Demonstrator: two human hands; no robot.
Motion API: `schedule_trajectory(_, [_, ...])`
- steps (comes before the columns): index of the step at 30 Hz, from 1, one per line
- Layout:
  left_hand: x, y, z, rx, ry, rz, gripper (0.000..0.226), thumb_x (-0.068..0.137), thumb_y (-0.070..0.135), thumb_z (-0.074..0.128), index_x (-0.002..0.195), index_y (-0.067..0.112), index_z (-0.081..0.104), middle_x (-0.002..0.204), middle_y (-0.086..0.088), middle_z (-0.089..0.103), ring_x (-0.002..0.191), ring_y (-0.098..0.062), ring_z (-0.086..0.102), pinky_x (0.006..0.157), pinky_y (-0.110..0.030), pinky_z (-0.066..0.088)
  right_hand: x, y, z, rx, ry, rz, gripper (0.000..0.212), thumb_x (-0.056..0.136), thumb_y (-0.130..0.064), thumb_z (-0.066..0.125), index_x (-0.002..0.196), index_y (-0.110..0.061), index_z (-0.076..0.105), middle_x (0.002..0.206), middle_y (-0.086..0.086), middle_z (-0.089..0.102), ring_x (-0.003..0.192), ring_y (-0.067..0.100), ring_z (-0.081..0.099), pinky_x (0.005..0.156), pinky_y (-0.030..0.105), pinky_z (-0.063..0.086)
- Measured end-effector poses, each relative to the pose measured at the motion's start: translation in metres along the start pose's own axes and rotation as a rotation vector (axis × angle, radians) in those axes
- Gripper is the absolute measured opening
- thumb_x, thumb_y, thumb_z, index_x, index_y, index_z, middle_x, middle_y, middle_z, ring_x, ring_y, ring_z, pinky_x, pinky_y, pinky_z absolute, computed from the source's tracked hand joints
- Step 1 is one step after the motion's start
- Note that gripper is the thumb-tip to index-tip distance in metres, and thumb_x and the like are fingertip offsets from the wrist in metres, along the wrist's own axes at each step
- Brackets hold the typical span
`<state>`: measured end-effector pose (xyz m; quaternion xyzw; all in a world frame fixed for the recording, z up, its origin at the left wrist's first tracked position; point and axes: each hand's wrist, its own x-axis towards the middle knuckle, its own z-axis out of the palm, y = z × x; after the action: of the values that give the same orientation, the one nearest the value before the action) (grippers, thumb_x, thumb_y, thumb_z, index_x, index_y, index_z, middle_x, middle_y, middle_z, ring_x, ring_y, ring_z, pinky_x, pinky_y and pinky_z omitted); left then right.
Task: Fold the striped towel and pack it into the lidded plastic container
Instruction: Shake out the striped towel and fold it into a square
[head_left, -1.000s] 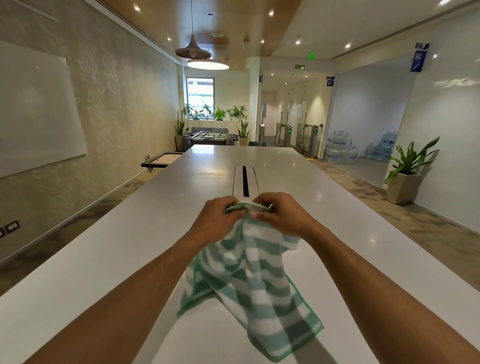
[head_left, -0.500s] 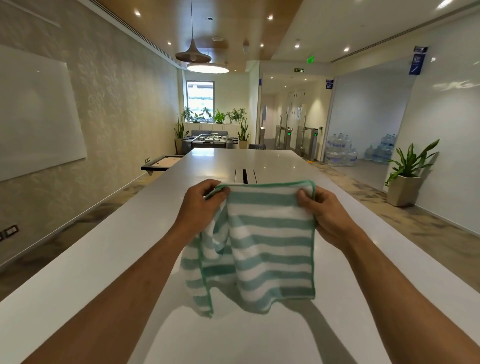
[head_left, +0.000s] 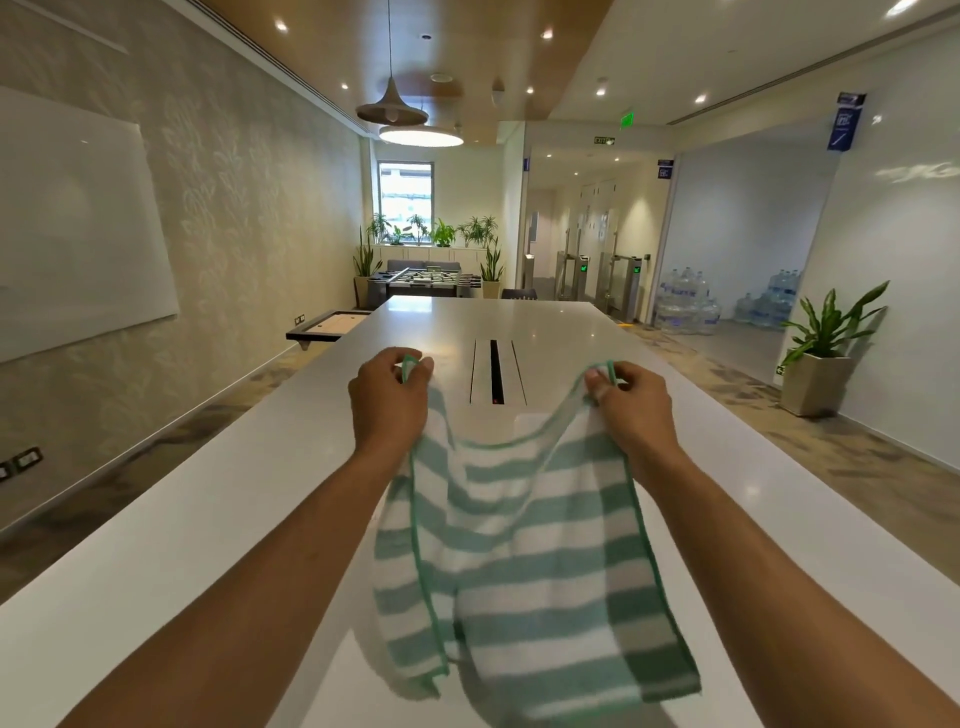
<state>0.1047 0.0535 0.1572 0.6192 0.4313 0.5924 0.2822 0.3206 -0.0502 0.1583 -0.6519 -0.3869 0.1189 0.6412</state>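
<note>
The green-and-white striped towel hangs in the air over the long white table. My left hand pinches its upper left corner. The upper right corner is gripped by my right hand. Between the two hands the top edge sags in a curve. On the left side, part of the towel is doubled over, and the bottom hem hangs near the table's near end. No lidded plastic container is in view.
A dark cable slot runs down the middle of the table beyond my hands. A potted plant stands on the floor at the right. A whiteboard hangs on the left wall. Water bottles are stacked far right.
My hands, pressed together a second ago, have moved apart, spreading the towel wide. Since half a second ago the right hand went further right and the taut top edge now sags.
</note>
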Motion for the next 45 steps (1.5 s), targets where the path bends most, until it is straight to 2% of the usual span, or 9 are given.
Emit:
schedule_trajectory(2, [-0.001, 0.004, 0.000, 0.053, 0.030, 0.030, 0.018, 0.090, 0.033, 0.063, 0.095, 0.015, 0.064, 0.096, -0.001, 0.065, 0.096, -0.025, 0.059, 0.081, -0.036, 0.049, -0.002, 0.000, 0.006, -0.035, 0.021, -0.030, 0.004, 0.093, -0.033, 0.059, 0.091, -0.031, 0.062, 0.096, -0.002, 0.066, 0.081, 0.008, 0.059, 0.074, 0.028, 0.044])
schedule_trajectory(7, [-0.021, 0.015, 0.010, 0.113, -0.013, 0.025, 0.020, 0.089, 0.037, 0.062, 0.085, 0.021, 0.050, 0.076, 0.012, 0.049, 0.085, -0.018, 0.048, 0.068, -0.030, 0.038, -0.019, 0.006, 0.028, -0.085, -0.119, -0.110, 0.023, 0.093, -0.047, 0.053, 0.088, -0.028, 0.065, 0.088, -0.003, 0.069, 0.079, 0.013, 0.063, 0.070, 0.030, 0.051])
schedule_trajectory(13, [-0.045, 0.009, 0.031, 0.045, -0.146, 0.018, 0.024, 0.084, 0.040, 0.068, 0.071, 0.020, 0.067, 0.067, 0.010, 0.065, 0.067, -0.007, 0.061, 0.059, -0.020, 0.043, -0.046, 0.007, 0.054, -0.156, -0.230, -0.260, 0.034, 0.098, -0.040, 0.047, 0.088, -0.017, 0.069, 0.073, -0.006, 0.064, 0.066, 0.006, 0.057, 0.059, 0.015, 0.041])
schedule_trajectory(15, [-0.050, 0.006, 0.033, 0.030, -0.147, 0.015, 0.024, 0.085, 0.041, 0.067, 0.074, 0.020, 0.072, 0.066, 0.014, 0.065, 0.065, -0.003, 0.061, 0.058, -0.015, 0.040, -0.052, 0.008, 0.059, -0.176, -0.264, -0.270, 0.034, 0.100, -0.037, 0.046, 0.095, -0.015, 0.071, 0.080, -0.003, 0.068, 0.070, 0.005, 0.058, 0.061, 0.011, 0.039])
schedule_trajectory(18, [-0.056, 0.006, 0.035, 0.024, -0.114, 0.009, 0.024, 0.088, 0.039, 0.064, 0.086, 0.019, 0.077, 0.069, 0.017, 0.062, 0.064, 0.005, 0.057, 0.059, -0.009, 0.037, -0.057, 0.007, 0.062, -0.178, -0.283, -0.263, 0.034, 0.101, -0.030, 0.044, 0.113, -0.011, 0.070, 0.103, 0.004, 0.071, 0.089, 0.014, 0.063, 0.080, 0.026, 0.050])
schedule_trajectory(22, [-0.063, 0.006, 0.034, -0.004, -0.171, 0.019, 0.022, 0.091, 0.034, 0.061, 0.099, 0.019, 0.076, 0.079, 0.013, 0.069, 0.067, 0.006, 0.059, 0.062, -0.004, 0.039, -0.058, 0.004, 0.061, -0.160, -0.341, -0.258, 0.034, 0.103, -0.026, 0.042, 0.116, -0.010, 0.068, 0.111, 0.009, 0.068, 0.102, 0.020, 0.062, 0.094, 0.036, 0.050])
schedule_trajectory(29, [-0.068, 0.004, 0.026, 0.011, -0.160, 0.026, 0.020, 0.089, 0.029, 0.065, 0.101, 0.017, 0.075, 0.092, 0.002, 0.074, 0.075, -0.003, 0.062, 0.071, -0.011, 0.047, -0.062, 0.006, 0.059, -0.089, -0.248, -0.190, 0.028, 0.097, -0.028, 0.056, 0.114, -0.014, 0.072, 0.102, 0.003, 0.075, 0.092, 0.014, 0.070, 0.090, 0.033, 0.056])
schedule_trajectory(35, [-0.073, 0.010, 0.024, 0.003, -0.173, 0.081, 0.020, 0.088, 0.028, 0.066, 0.102, 0.017, 0.075, 0.094, 0.002, 0.074, 0.082, -0.007, 0.065, 0.080, -0.019, 0.052, -0.060, 0.001, 0.060, -0.166, -0.183, -0.217, 0.027, 0.093, -0.029, 0.062, 0.113, -0.013, 0.069, 0.105, 0.004, 0.074, 0.088, 0.011, 0.068, 0.079, 0.018, 0.052])
schedule_trajectory(45, [-0.076, 0.007, 0.027, 0.008, -0.119, 0.083, 0.020, 0.090, 0.024, 0.065, 0.104, 0.014, 0.074, 0.100, -0.002, 0.074, 0.084, -0.009, 0.064, 0.078, -0.015, 0.049, -0.063, -0.008, 0.056, -0.270, -0.279, -0.233, 0.019, 0.097, -0.024, 0.055, 0.107, -0.011, 0.065, 0.108, 0.009, 0.071, 0.099, 0.022, 0.067, 0.085, 0.030, 0.051])
